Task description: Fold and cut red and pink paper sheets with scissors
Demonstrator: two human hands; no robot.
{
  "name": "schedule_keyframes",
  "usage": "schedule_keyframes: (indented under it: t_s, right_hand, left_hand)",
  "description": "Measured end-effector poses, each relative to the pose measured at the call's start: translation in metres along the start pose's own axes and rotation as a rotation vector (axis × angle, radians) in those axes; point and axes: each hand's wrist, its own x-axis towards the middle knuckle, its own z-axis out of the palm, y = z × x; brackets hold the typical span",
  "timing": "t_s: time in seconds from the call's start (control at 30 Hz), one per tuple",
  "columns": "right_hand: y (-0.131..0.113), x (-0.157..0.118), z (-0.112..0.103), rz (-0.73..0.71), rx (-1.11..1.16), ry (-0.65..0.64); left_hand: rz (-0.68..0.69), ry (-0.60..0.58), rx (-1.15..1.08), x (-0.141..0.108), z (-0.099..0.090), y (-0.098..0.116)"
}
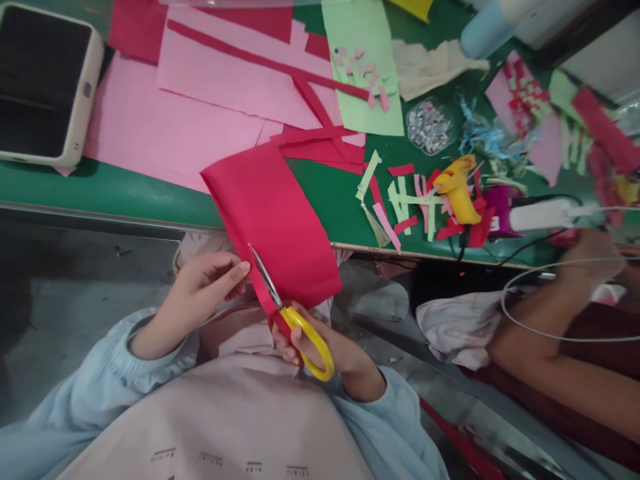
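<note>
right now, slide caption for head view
Right hand holds yellow-handled scissors against red paper, left hand at its edge.

One head-worn camera looks forward and down, close above the wearer's left hand [204,287] and right hand [337,343], green table [325,190] beyond.

The bench [100,190] had a plain green top, with a thin pale strip [400,255] along the right part of its near edge. Below that edge lay a grey floor [115,287], darkest toward the left, with a small dark scrap [121,252] near the bench's left side and a pale scrap [393,360] farther right. Toward the far right corner, a dark bar [585,30] slanted beside a greyish surface too blurred to name. The light was soft and rather dim.
</note>
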Motion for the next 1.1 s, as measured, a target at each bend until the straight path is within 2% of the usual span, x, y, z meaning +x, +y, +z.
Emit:
schedule_keyframes:
  t_s: [0.13,0.43,0.57,0.93,1.1]
  right_hand:
    - [-0.008,-0.008,0.013,-0.150,-0.156,-0.017]
    - [0.001,-0.003,0.004,-0.215,-0.181,-0.073]
    - [0.003,-0.005,0.002,-0.205,-0.177,-0.064]
    - [0.008,0.003,-0.001,-0.140,0.008,-0.053]
    - [0.006,0.007,-0.003,-0.016,0.107,-0.042]
  left_hand:
    - [0.003,-0.012,0.023,0.000,0.002,0.002]
    - [-0.004,-0.015,0.037,0.000,0.001,0.001]
    - [-0.005,-0.020,0.043,0.001,0.001,-0.001]
    - [0.005,-0.017,0.015,0.002,0.003,0.002]
    - [-0.005,-0.015,0.018,0.001,0.003,0.001]
